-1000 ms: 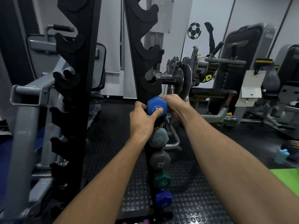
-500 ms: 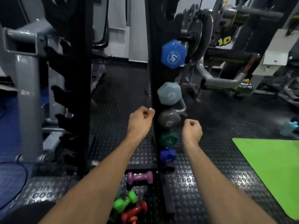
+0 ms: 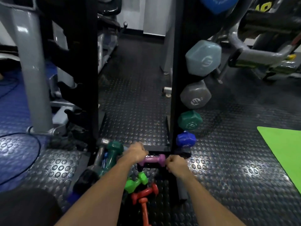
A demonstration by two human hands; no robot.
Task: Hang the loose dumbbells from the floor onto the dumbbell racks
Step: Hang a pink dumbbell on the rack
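Dumbbells lie loose on the studded rubber floor (image 3: pixel 228 160) at the foot of the right-hand rack (image 3: pixel 176 79). Nearest the rack base is the purple dumbbell (image 3: pixel 153 159), lying crosswise between the person's two hands. The left hand (image 3: pixel 136 152) is at its left end, fingers curled under; whether they already grip the weight or only touch it is hard to tell through the blur. The right hand (image 3: pixel 175 163) is just beside the purple dumbbell's right end, balled into a fist with nothing visible inside it.

Closer to the person lie a bright green dumbbell (image 3: pixel 136 181), a red dumbbell (image 3: pixel 145 193) and an orange dumbbell (image 3: pixel 144 209). To the left, a dark teal dumbbell (image 3: pixel 112 154) leans among darker weights beside the left rack (image 3: pixel 88 79).

On the right-hand rack hang, top to bottom, a blue dumbbell (image 3: pixel 216 4), a pale grey-blue one (image 3: pixel 203 57), a grey one (image 3: pixel 195 95), a green one (image 3: pixel 189 120) and a small blue one (image 3: pixel 185 139). A lime mat (image 3: pixel 283 149) lies on the floor far right.
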